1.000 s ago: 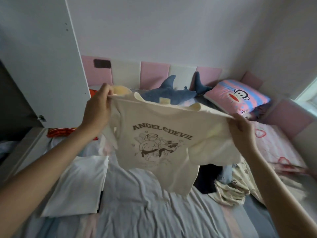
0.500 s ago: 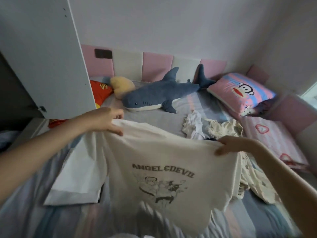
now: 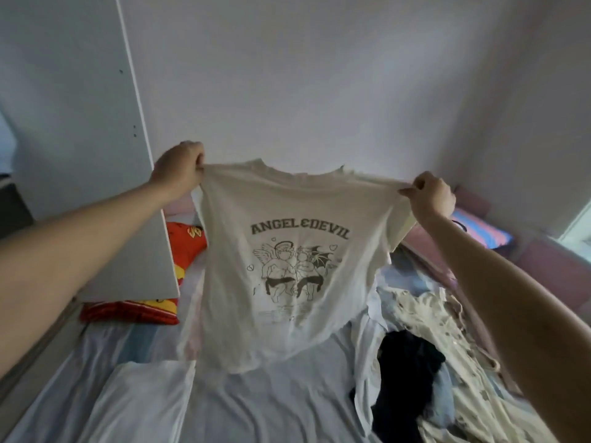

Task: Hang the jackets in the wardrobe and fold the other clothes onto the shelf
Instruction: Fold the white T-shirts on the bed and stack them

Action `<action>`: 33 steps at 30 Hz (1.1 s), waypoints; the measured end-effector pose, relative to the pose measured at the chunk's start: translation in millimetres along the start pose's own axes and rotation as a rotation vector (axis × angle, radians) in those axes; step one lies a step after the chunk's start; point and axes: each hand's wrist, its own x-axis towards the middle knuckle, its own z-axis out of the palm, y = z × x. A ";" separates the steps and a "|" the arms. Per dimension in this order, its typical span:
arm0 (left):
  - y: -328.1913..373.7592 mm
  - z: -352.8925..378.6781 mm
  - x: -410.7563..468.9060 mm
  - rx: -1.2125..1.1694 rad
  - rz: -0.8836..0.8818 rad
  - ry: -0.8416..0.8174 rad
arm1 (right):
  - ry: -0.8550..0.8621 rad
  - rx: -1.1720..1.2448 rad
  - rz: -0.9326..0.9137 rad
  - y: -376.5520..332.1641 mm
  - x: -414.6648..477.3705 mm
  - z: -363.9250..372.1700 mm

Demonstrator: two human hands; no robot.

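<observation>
The cream short-sleeved T-shirt (image 3: 287,251), printed with a dark angel-and-devil drawing, has been raised again. Half a second ago it was lowered towards the bed; now it is held high and stretched flat in the air, its hem hanging clear above the pale blue crumpled bedsheet (image 3: 256,407). One shoulder seam is clamped in the left hand (image 3: 179,167) and the other is pinched by the right hand (image 3: 428,196), the two hands held wide apart. The shirt is judged to be being shaken straight, so the folding itself is not yet begun.

Counted:
- one T-shirt in the air
- two hands
- one folded white garment (image 3: 137,401) laid on the bed at lower left
- one black garment (image 3: 406,378) and one cream patterned garment (image 3: 447,346) in the heap at right, where further pale pieces cannot be told apart
- one open white wardrobe door (image 3: 96,123)

No jacket can be made out.
</observation>
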 end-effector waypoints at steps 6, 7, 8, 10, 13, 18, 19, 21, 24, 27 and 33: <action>-7.2 9.1 -1.7 0.044 0.006 0.116 | 0.043 0.116 0.027 13.4 0.3 13.5; -10.6 13.2 -7.2 0.060 0.011 0.106 | 0.038 0.121 0.023 17.1 -4.9 17.3; -17.2 28.5 -22.2 0.072 0.006 0.071 | 0.015 0.110 0.039 30.8 -17.5 30.8; -26.2 48.7 -51.2 0.082 0.005 0.005 | -0.029 0.084 0.056 52.2 -42.2 47.7; -45.9 93.9 -112.0 0.097 0.037 -0.122 | -0.186 0.012 0.094 99.2 -92.2 85.1; -76.3 177.2 -239.1 0.054 0.118 -0.317 | -0.425 -0.154 0.125 183.5 -192.5 154.7; -82.5 193.2 -268.3 0.051 0.134 -0.365 | -0.456 -0.188 0.117 198.7 -215.7 166.8; -94.3 221.4 -330.3 0.041 0.119 -0.484 | -0.540 -0.251 0.122 230.9 -263.4 191.1; -102.7 247.4 -410.0 0.051 0.065 -0.642 | -0.739 -0.342 0.119 273.8 -330.6 216.4; -100.3 271.4 -490.4 0.042 0.058 -0.847 | -0.992 -0.514 -0.057 318.7 -402.5 237.2; -98.9 303.4 -597.1 0.050 0.093 -1.099 | -1.247 -0.740 -0.182 366.7 -489.6 253.7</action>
